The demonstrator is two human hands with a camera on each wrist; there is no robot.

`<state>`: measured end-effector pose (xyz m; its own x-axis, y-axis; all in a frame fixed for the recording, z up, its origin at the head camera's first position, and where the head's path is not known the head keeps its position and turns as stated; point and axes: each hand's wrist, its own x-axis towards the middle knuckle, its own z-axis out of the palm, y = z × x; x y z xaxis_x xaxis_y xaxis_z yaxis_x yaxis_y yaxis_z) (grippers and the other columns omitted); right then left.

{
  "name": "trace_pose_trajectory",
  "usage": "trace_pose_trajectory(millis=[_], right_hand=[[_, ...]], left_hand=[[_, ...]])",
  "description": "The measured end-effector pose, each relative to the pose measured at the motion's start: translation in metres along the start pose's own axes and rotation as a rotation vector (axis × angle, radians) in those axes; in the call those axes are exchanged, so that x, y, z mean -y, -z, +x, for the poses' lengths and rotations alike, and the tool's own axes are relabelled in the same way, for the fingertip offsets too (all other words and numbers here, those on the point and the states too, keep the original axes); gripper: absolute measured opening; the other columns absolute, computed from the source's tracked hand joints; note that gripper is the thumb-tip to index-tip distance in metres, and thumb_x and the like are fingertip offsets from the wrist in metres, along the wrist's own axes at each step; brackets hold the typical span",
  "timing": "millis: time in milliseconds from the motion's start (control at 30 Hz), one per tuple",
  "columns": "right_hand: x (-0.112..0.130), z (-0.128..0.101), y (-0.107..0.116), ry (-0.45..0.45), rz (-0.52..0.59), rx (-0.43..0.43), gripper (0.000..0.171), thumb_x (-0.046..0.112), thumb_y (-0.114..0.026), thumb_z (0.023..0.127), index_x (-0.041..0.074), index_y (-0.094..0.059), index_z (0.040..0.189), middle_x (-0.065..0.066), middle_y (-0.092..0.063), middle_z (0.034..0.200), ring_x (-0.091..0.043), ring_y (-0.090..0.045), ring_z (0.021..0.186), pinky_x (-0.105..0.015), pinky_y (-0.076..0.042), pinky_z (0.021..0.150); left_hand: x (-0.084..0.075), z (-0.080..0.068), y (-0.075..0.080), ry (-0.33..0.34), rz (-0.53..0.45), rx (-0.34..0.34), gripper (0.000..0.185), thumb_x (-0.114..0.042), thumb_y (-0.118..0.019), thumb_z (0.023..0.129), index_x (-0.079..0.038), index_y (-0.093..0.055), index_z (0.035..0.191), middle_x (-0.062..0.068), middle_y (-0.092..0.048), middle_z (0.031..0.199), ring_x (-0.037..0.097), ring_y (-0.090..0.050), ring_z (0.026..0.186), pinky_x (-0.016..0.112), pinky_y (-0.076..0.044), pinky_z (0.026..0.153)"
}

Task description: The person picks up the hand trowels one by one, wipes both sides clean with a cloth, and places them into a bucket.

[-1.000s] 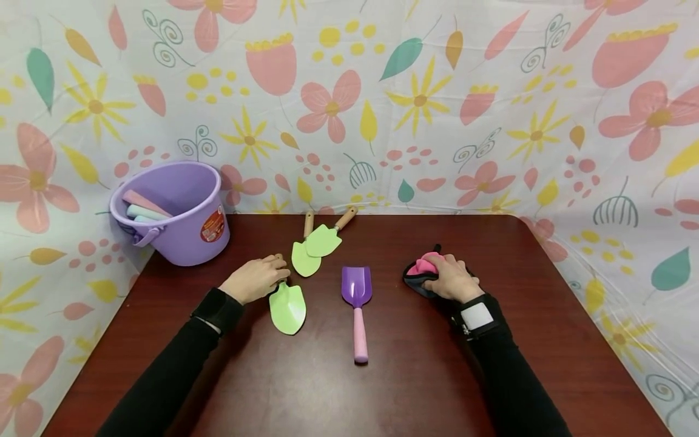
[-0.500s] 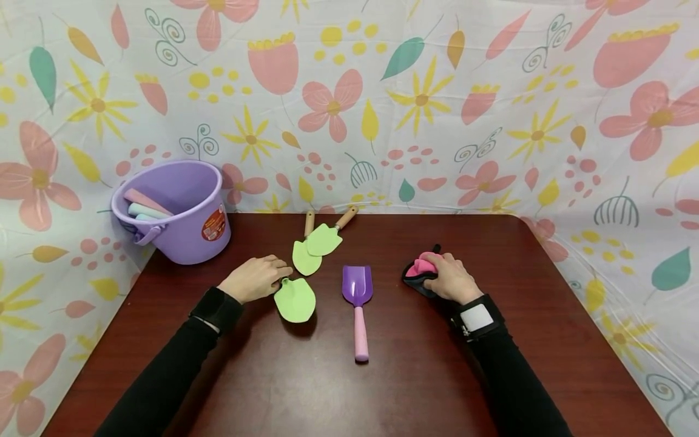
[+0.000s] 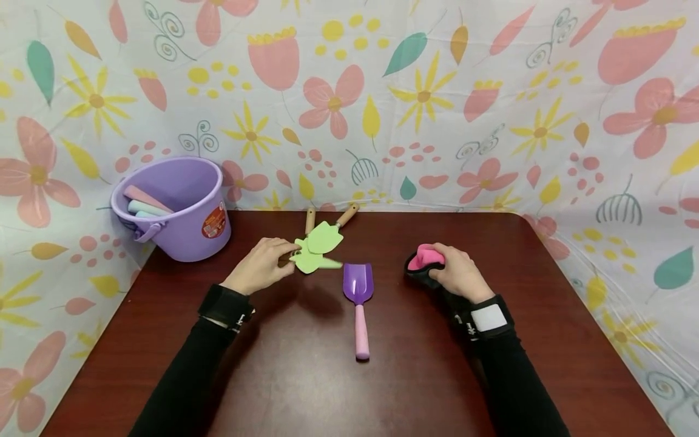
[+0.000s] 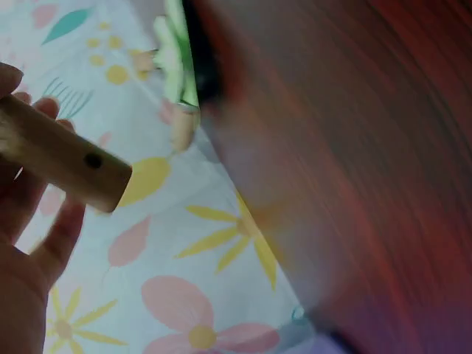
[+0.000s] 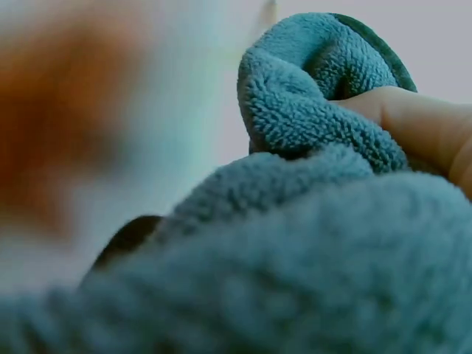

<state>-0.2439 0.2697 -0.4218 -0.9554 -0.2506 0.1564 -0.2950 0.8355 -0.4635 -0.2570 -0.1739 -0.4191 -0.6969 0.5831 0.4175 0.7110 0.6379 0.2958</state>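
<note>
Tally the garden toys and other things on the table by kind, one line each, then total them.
Green trowels: 3, one held by the left hand
Purple scoop: 1
Purple bucket: 1
Pink and dark cloth: 1, gripped by the right hand
Total: 6

We find the bucket [image 3: 177, 209] at the tabletop's [image 3: 327, 394] far left corner. Right of it two trowels [image 3: 322, 238] overlap; a third [image 3: 312, 262] sits just before them. The scoop [image 3: 358, 297] lies centre, the cloth [image 3: 425, 265] to its right.
</note>
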Motion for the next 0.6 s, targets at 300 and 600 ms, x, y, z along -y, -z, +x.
trace_pose_trajectory(millis=[300,600], right_hand=[[0.030,-0.006,0.040,0.066,0.135,-0.164,0.055,0.001,-0.071,0.083,0.011,-0.055,0.135,-0.019,-0.060,0.117,-0.033,-0.054,0.093,-0.050,-0.043,0.081],[0.073,-0.008,0.059,0.068,0.236,-0.314,0.050,0.007,-0.073,0.083,0.014,-0.060,0.131,-0.011,-0.061,0.124,-0.028,-0.056,0.099,-0.046,-0.043,0.083]], left_hand=[[-0.016,0.013,-0.010,0.176,-0.160,-0.072,0.027,-0.015,-0.063,0.091,-0.010,-0.067,0.117,-0.003,-0.053,0.079,0.014,-0.048,0.069,0.031,-0.041,0.066],[-0.044,0.037,-0.011,0.214,-0.341,-0.055,0.024,-0.032,-0.057,0.100,-0.013,-0.054,0.085,-0.006,-0.027,0.063,0.009,-0.027,0.054,0.029,-0.032,0.059]])
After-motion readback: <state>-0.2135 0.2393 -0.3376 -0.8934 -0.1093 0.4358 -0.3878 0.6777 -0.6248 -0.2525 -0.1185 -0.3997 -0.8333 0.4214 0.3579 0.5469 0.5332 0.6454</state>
